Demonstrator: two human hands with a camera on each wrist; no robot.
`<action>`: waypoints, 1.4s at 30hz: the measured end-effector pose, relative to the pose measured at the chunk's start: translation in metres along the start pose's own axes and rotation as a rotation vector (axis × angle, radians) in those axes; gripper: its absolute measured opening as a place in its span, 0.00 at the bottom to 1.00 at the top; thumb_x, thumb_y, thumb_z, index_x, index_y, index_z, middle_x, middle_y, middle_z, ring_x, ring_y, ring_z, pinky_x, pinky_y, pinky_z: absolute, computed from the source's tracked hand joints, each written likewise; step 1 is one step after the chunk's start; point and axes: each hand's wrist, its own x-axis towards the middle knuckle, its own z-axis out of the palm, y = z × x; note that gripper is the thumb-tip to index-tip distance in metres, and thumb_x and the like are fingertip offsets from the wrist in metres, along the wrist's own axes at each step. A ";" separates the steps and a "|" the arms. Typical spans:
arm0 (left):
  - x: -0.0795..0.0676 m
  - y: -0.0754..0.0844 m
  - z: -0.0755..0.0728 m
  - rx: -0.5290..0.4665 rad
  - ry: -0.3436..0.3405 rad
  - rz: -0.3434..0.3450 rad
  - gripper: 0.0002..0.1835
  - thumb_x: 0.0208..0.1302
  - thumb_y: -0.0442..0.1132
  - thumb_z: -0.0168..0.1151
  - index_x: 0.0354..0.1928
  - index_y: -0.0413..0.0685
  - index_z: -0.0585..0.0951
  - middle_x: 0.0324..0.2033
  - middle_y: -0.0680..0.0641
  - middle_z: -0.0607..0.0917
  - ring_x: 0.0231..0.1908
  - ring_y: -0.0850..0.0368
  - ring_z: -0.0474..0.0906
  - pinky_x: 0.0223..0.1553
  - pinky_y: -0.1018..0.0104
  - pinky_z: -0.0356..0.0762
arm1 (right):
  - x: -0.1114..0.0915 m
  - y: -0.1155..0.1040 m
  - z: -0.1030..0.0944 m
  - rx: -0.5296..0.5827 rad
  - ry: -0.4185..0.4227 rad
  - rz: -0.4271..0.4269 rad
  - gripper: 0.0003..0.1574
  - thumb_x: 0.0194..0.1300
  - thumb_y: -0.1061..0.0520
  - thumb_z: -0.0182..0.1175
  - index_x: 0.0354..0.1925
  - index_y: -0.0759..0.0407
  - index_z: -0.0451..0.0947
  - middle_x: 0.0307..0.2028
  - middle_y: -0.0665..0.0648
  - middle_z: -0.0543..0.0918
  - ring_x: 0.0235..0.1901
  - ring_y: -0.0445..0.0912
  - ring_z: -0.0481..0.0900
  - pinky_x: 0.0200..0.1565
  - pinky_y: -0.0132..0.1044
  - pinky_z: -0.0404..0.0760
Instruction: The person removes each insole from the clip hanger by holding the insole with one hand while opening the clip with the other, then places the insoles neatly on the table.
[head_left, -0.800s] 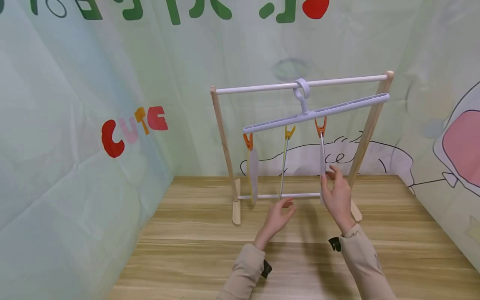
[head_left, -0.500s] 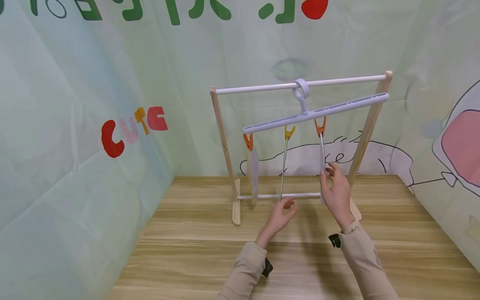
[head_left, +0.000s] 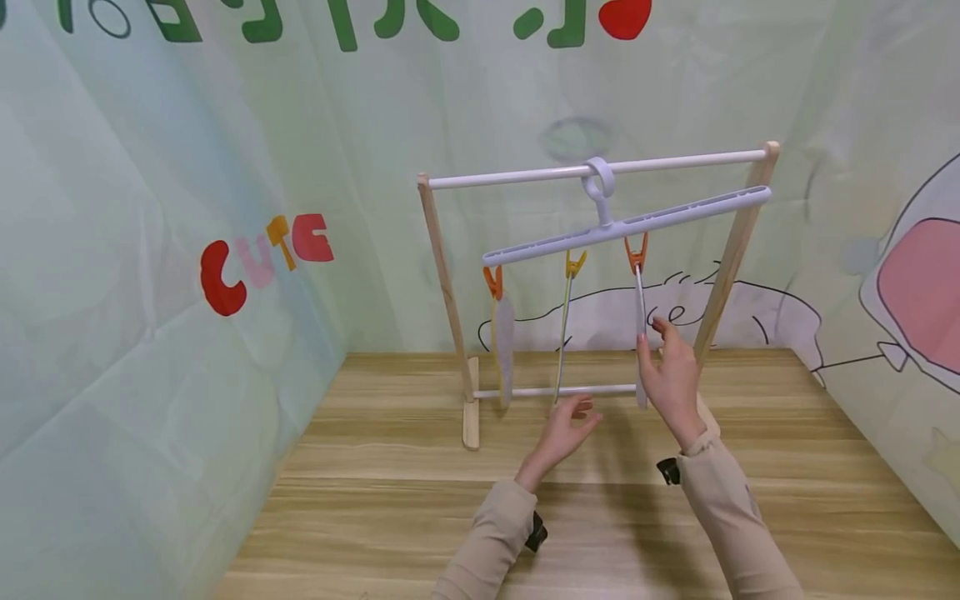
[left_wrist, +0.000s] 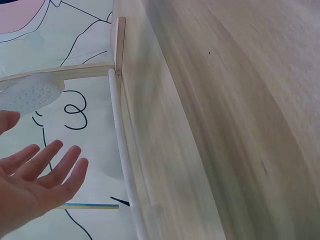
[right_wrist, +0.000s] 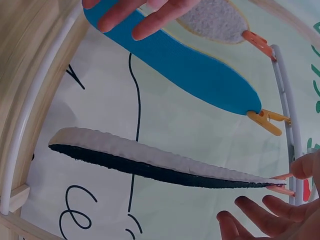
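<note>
White textured insole with a dark underside (right_wrist: pixel 150 154) was hung beside a widely spread right hand (head_left: pixel 672 387)

The thumb and fingers of the right hand were held apart, with the insole's lower half close by the thumb; whether it was touched could not be told. The insole was pinched at its top by an orange plastic clip (head_left: pixel 637 254). The left hand (head_left: pixel 566 427) was held lower, its fingers loosely parted, near the bottom end of a blue insole with a thin yellow edge (right_wrist: pixel 187 70); contact there could not be made out either. The blue insole was gripped by a yellow plastic clip (head_left: pixel 575 265). Farther left, a pale grey pebbled insole (head_left: pixel 505 346) was held by a second orange clip (head_left: pixel 492 283). All three clips were suspended under a lilac plastic hanger (head_left: pixel 682 216), which was tilted with its right end higher and hooked over the upper white rod (head_left: pixel 510 177) of a wooden-sided rack (head_left: pixel 446 283). The rack was stood on a wood-grained tabletop (head_left: pixel 375 500), before a pale green fabric backdrop (head_left: pixel 412 108).
</note>
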 end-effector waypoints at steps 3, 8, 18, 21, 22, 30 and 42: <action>0.000 0.001 0.001 -0.050 -0.012 -0.031 0.19 0.58 0.35 0.57 0.51 0.32 0.72 0.45 0.34 0.79 0.44 0.44 0.78 0.45 0.63 0.78 | 0.002 0.000 0.002 0.004 -0.001 -0.003 0.23 0.60 0.60 0.55 0.51 0.72 0.68 0.47 0.71 0.77 0.47 0.65 0.73 0.48 0.58 0.69; -0.001 -0.001 0.005 -0.105 -0.024 -0.058 0.19 0.58 0.35 0.57 0.51 0.33 0.72 0.44 0.33 0.80 0.43 0.43 0.79 0.42 0.65 0.79 | 0.005 -0.001 0.003 0.000 -0.018 0.011 0.24 0.60 0.59 0.54 0.52 0.72 0.68 0.47 0.71 0.77 0.47 0.65 0.72 0.50 0.58 0.69; 0.004 -0.002 0.008 -0.095 -0.031 -0.060 0.20 0.58 0.35 0.58 0.52 0.33 0.72 0.43 0.32 0.80 0.41 0.42 0.79 0.41 0.65 0.79 | 0.015 -0.003 0.005 -0.002 -0.033 0.010 0.23 0.62 0.58 0.52 0.52 0.70 0.67 0.47 0.70 0.77 0.48 0.64 0.72 0.51 0.56 0.69; 0.007 -0.001 0.007 -0.089 -0.027 -0.042 0.20 0.57 0.34 0.58 0.51 0.31 0.71 0.43 0.31 0.80 0.41 0.41 0.79 0.41 0.65 0.79 | 0.019 -0.004 0.005 0.003 -0.038 0.015 0.24 0.62 0.57 0.52 0.53 0.70 0.67 0.47 0.70 0.77 0.48 0.64 0.72 0.51 0.56 0.68; 0.008 -0.001 0.007 -0.089 -0.029 -0.038 0.20 0.57 0.34 0.58 0.51 0.30 0.71 0.43 0.31 0.80 0.41 0.40 0.79 0.41 0.65 0.79 | 0.021 -0.004 0.005 0.008 -0.039 0.016 0.24 0.62 0.57 0.52 0.53 0.70 0.66 0.47 0.70 0.76 0.48 0.64 0.72 0.51 0.56 0.68; 0.015 0.001 0.005 -0.091 -0.053 -0.087 0.22 0.58 0.37 0.57 0.54 0.33 0.70 0.46 0.34 0.79 0.43 0.43 0.79 0.41 0.67 0.79 | 0.028 -0.003 0.007 0.022 -0.070 0.062 0.27 0.63 0.55 0.52 0.55 0.70 0.64 0.49 0.70 0.75 0.49 0.63 0.71 0.52 0.55 0.68; 0.035 -0.032 0.022 -0.104 -0.038 -0.046 0.24 0.59 0.42 0.56 0.56 0.38 0.69 0.46 0.38 0.80 0.41 0.48 0.80 0.39 0.67 0.79 | 0.039 -0.002 0.007 0.045 -0.073 0.093 0.32 0.63 0.53 0.52 0.59 0.68 0.59 0.53 0.69 0.74 0.52 0.63 0.69 0.51 0.56 0.66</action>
